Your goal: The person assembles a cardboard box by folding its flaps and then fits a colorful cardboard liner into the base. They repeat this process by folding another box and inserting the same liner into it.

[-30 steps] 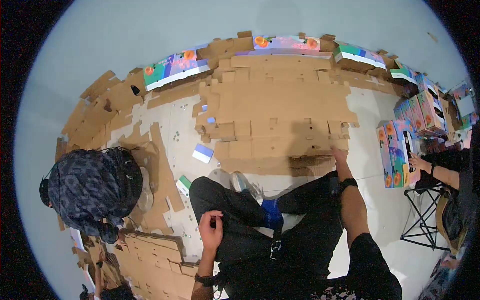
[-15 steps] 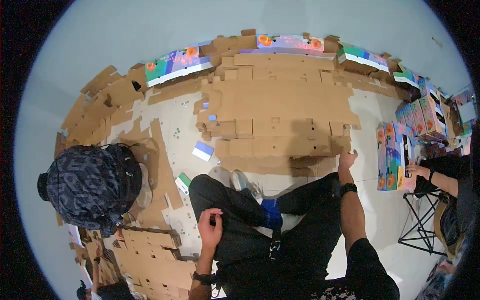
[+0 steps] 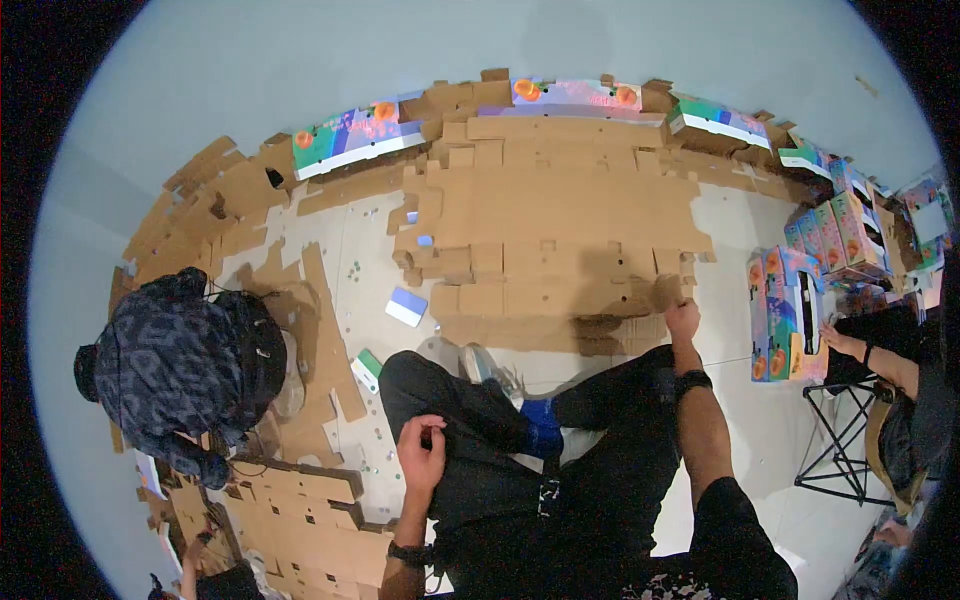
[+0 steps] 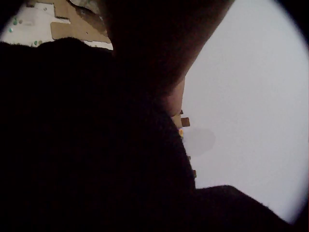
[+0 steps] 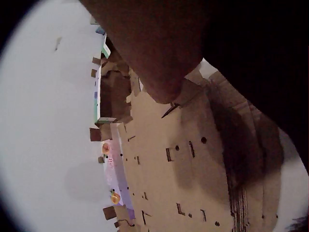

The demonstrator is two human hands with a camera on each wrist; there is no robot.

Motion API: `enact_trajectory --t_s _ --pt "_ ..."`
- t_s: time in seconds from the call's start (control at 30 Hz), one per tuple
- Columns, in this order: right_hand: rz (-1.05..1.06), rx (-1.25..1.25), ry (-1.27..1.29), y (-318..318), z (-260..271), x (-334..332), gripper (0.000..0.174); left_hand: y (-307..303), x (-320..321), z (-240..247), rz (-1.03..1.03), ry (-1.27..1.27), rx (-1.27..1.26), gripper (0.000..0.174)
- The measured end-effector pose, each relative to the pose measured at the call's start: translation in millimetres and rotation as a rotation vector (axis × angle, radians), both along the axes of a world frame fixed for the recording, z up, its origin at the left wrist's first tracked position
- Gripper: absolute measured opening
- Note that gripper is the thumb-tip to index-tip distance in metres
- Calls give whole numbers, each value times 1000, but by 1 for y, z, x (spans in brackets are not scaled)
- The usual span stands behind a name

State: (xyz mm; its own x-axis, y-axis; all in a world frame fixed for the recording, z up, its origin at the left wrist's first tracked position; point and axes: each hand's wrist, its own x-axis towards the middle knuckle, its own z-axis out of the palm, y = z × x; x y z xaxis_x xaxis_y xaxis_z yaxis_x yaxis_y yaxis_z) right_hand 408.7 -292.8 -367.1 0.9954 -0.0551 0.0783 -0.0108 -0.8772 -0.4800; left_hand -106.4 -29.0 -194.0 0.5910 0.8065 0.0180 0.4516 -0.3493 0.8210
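A wide stack of flat brown cardboard sheets (image 3: 560, 200) lies on the floor before the crossed legs. At its near right corner, the right hand (image 3: 683, 320) has curled fingers around a small raised flap (image 3: 667, 292); the fingertips are partly hidden. From the right wrist view, the hand (image 5: 166, 87) is over the edge of the top sheet (image 5: 159, 164), beside a tilted flap. The left hand (image 3: 422, 455) rests on the thigh, fingers loosely curled and holding nothing. Dark clothing covers most of the left wrist view.
Printed cartons (image 3: 785, 315) stand at the right beside a seated person's hand and a folding stool (image 3: 845, 445). A person in a patterned jacket (image 3: 190, 370) bends over at the left, near more cardboard (image 3: 305, 520). Opened cartons (image 3: 360, 140) line the wall.
My right hand has drawn back slightly from the corner and its fingers have curled, with the flap now raised. The left hand stays put. The person at left has shifted; the right-hand cartons moved slightly left.
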Motion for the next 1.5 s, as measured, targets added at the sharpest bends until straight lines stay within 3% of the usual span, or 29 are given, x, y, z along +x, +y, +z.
enact_trajectory --t_s 0.1,0.17,0.27,0.3,0.37,0.47,0.53,0.6,0.63,0.67,0.73,0.77,0.8,0.87,0.9,0.97,1.07,1.1,1.2,1.23,1.3,1.33,1.37,1.4,1.43,1.47,1.5 --pt "71 52 -101 -29 15 41 41 1 -2 -4 -5 -6 9 8" --pt "108 407 11 -47 59 64 37 1 -2 -4 -22 -12 94 11" --pt "102 1054 117 -27 227 -10 29 -2 -4 -1 -13 -43 91 13" --pt "97 1240 154 -29 255 -40 27 -4 -2 0 -6 -62 71 12" --pt "449 1635 415 -69 246 -96 30 -9 0 7 -68 10 147 13" --pt "485 1538 812 -53 277 -246 32 -19 5 13 -221 -42 77 17" --pt "696 1387 1084 -18 314 -324 38 -40 9 31 -379 -55 -115 31" --pt "900 1284 1341 22 335 -375 30 -64 3 23 -490 -46 -41 43" --pt "1089 1196 1226 44 323 -399 23 -81 -4 5 -413 -199 -483 54" --pt "803 1414 1294 62 326 -431 19 -84 6 27 -484 -122 -233 68" --pt "885 1311 911 102 316 -459 23 -92 25 71 -525 28 315 98" --pt "872 1255 1111 112 306 -470 27 -100 17 25 -464 61 322 103" --pt "855 1189 1309 121 296 -479 31 -98 18 12 -404 -25 362 104" --pt "931 1162 1171 143 292 -482 36 -92 26 -5 -284 -194 449 107" --pt "962 1143 1107 148 293 -482 39 -94 28 -8 -239 -301 419 106" --pt "947 1048 1240 153 297 -478 37 -104 38 19 -118 -392 366 98" --pt "937 1031 1330 154 294 -478 36 -87 52 59 -426 -207 485 78" --pt "937 1049 1342 154 291 -479 35 -78 65 74 -569 -229 460 62" --pt "1162 1143 1275 127 284 -466 38 -67 78 72 -733 -342 362 56" --pt "1324 1160 1163 115 287 -454 32 -66 79 65 -677 -321 369 51" --pt "1453 818 1153 77 293 -422 27 -60 80 73 -503 -387 255 47" --pt "1358 951 1077 52 284 -414 25 -53 78 76 -415 -418 201 45" --pt "1288 805 1171 34 286 -398 22 -42 68 56 -421 -402 17 43" --pt "1245 792 1052 14 280 -381 23 -31 57 37 -409 -384 -162 41" --pt "1154 786 856 -4 266 -370 22 -28 53 50 -453 -485 -61 41" --pt "974 611 688 -30 237 -366 24 -30 37 46 -494 -465 -115 40" --pt "821 604 633 -55 232 -362 26 -31 21 43 -533 -442 -170 38"
